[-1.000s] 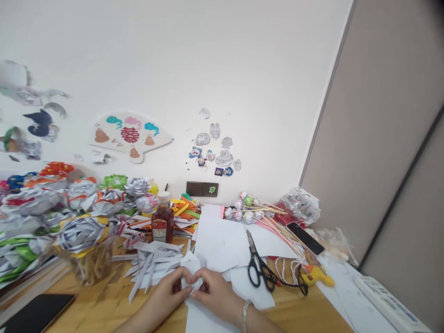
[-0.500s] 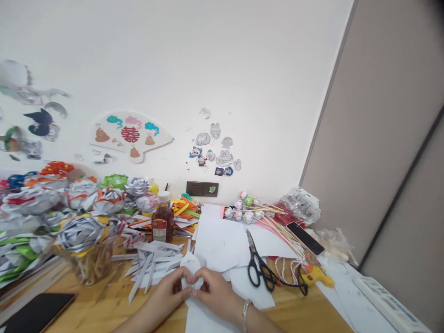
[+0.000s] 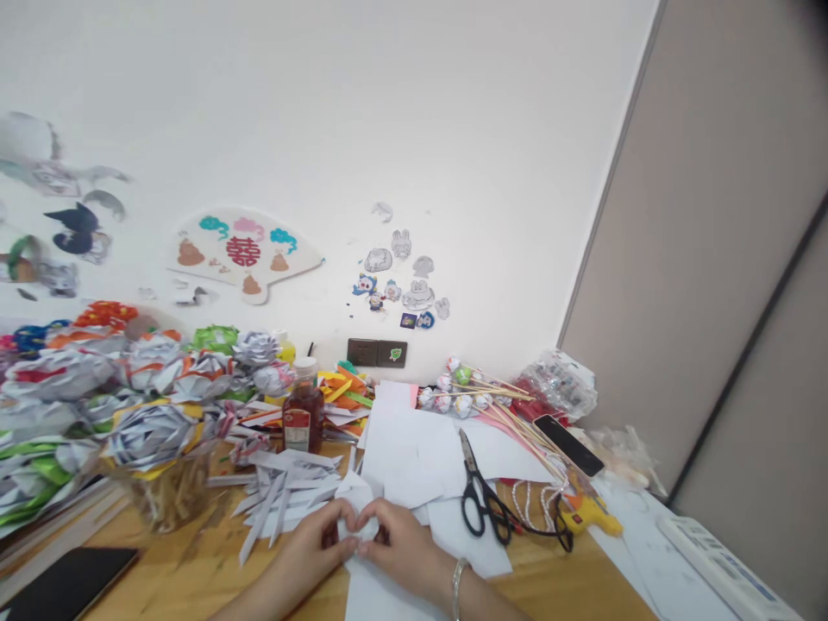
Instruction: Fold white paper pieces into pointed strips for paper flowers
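My left hand (image 3: 329, 536) and my right hand (image 3: 396, 542) meet at the front middle of the table, fingertips and thumbs close together. Between them they pinch a small piece of white paper (image 3: 358, 523), partly covered by the fingers. Just behind it shows a folded white paper (image 3: 354, 487). Underneath lie white paper sheets (image 3: 409, 448). To the left is a heap of cut and folded paper strips (image 3: 291, 483). Black-handled scissors (image 3: 482, 496) rest on the sheets right of my hands. A bracelet (image 3: 458, 586) circles my right wrist.
Paper flowers (image 3: 155, 435) crowd the left side, one in a clear cup. A bottle of dark red liquid (image 3: 303, 410) stands behind the strips. Flowers on sticks (image 3: 466, 392), a phone (image 3: 569, 446), a yellow glue gun (image 3: 593, 514) and a power strip (image 3: 724, 565) lie to the right.
The fingers and thumbs have shifted very slightly around the small white paper. Everything else looks the same.
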### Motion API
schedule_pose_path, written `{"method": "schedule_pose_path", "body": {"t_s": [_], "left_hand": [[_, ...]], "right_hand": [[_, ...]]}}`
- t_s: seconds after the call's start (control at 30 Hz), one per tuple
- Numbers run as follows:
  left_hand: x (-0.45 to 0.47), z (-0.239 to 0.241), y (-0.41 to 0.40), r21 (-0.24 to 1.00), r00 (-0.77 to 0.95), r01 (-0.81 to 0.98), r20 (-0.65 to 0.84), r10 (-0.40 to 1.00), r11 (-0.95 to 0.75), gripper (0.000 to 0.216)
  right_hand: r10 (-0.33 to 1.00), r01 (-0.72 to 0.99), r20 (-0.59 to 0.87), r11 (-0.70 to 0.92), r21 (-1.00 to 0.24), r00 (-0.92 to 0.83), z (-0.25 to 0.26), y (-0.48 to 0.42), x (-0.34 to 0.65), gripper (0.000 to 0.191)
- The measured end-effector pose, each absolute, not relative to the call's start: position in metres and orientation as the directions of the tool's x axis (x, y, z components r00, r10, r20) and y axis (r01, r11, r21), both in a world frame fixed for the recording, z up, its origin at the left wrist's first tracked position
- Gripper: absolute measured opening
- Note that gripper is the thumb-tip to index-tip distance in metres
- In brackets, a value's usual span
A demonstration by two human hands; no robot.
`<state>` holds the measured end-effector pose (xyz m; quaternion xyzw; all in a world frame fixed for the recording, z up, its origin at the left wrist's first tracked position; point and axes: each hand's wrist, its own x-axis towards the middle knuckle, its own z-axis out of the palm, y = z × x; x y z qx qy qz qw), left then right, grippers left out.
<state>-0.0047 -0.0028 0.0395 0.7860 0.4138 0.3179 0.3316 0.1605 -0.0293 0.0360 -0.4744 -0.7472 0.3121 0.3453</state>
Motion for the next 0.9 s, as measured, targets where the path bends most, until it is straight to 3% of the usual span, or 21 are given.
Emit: {"method": "schedule_pose_path", "body": {"t_s": [0.53, 0.9], "left_hand": [[-0.006, 0.038, -0.001, 0.805, 0.435, 0.408, 0.244, 0.867, -0.431, 0.011], [-0.005, 0.037, 0.000, 0.814, 0.408, 0.408, 0.243, 0.880, -0.414, 0.012]], "right_hand": [[0.933, 0.447, 0.179, 0.311, -0.839, -0.312, 0.032, -0.025, 0.161, 0.038], [0.935, 0.387, 0.182, 0.296, -0.873, -0.305, 0.026, -0.021, 0.162, 0.035]]}}
